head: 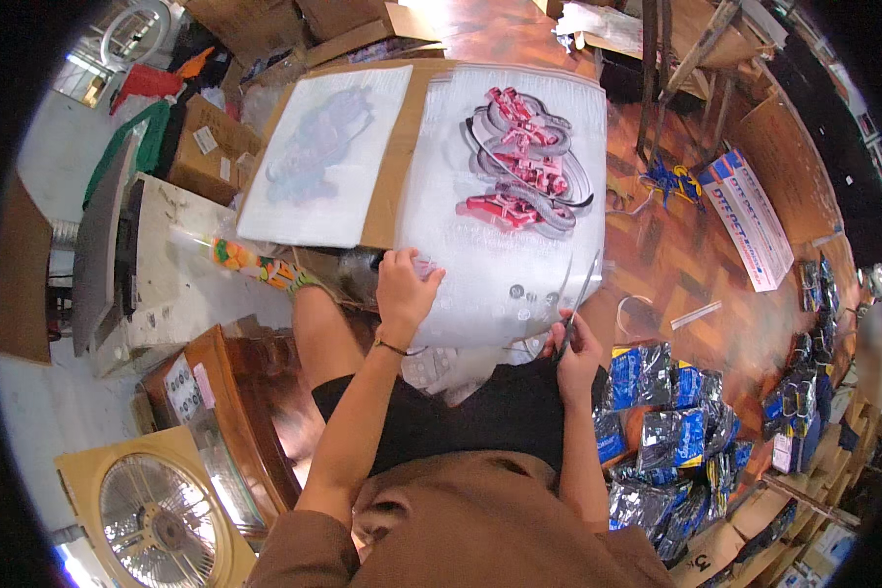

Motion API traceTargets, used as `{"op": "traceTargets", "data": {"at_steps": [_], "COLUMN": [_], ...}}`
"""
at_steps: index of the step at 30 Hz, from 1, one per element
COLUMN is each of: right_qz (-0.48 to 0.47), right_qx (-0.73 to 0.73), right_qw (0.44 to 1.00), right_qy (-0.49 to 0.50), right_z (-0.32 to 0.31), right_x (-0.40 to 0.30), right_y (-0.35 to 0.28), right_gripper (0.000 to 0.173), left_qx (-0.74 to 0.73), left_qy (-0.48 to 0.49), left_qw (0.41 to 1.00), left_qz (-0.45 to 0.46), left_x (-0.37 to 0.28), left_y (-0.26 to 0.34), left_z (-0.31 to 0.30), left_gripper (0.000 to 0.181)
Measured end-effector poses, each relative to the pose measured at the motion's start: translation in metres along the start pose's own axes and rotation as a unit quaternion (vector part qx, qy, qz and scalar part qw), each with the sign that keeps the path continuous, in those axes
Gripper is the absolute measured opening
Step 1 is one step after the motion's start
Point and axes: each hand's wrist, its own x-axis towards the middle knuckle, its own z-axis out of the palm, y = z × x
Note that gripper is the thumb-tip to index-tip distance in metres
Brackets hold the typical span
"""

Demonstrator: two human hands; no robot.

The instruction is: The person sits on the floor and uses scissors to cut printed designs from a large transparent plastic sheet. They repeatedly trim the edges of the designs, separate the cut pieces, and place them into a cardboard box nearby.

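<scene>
A large translucent film sheet (441,169) with a red and grey motorcycle-like print lies over a cardboard board in front of me. My left hand (409,288) is at its lower left edge, thumb and fingers around a bit of film with small reddish print. Whether that bit is joined to the sheet cannot be made out. In my right hand (579,356) are metal scissors (586,283), blades pointing up and away along the sheet's lower right edge. Left of the big sheet, a second whitish sheet (323,154) with a faint print rests on the cardboard (393,176).
A rolled colourful sheet (257,263) lies by my left knee. Packets in clear plastic (672,434) cover the floor at right, near a printed carton (750,220) and blue-yellow cord (672,182). A wooden cabinet (242,411) and a box fan (158,518) stand at lower left.
</scene>
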Motion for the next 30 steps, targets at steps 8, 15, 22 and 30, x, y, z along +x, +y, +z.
{"op": "traceTargets", "data": {"at_steps": [8, 15, 22, 30], "right_qz": [0.013, 0.01, -0.016, -0.024], "right_qx": [-0.053, -0.063, -0.061, -0.028], "right_qw": [0.999, 0.998, 0.998, 0.999], "right_qy": [0.0, -0.003, -0.015, 0.035], "right_z": [0.013, -0.008, -0.005, -0.007], "right_x": [-0.009, -0.007, -0.006, -0.021], "right_y": [-0.008, 0.006, 0.004, 0.007], "right_gripper": [0.027, 0.029, 0.029, 0.026], "left_qx": [0.062, 0.06, -0.133, -0.21], "left_qy": [0.076, 0.082, -0.01, -0.19], "left_qw": [0.995, 0.994, 0.99, 0.942], "left_qz": [0.02, 0.034, -0.048, 0.183], "left_x": [-0.029, -0.035, -0.003, 0.089], "left_y": [0.002, 0.022, -0.006, 0.014], "left_z": [-0.002, 0.008, 0.013, -0.017], "left_gripper": [0.083, 0.076, 0.067, 0.054]}}
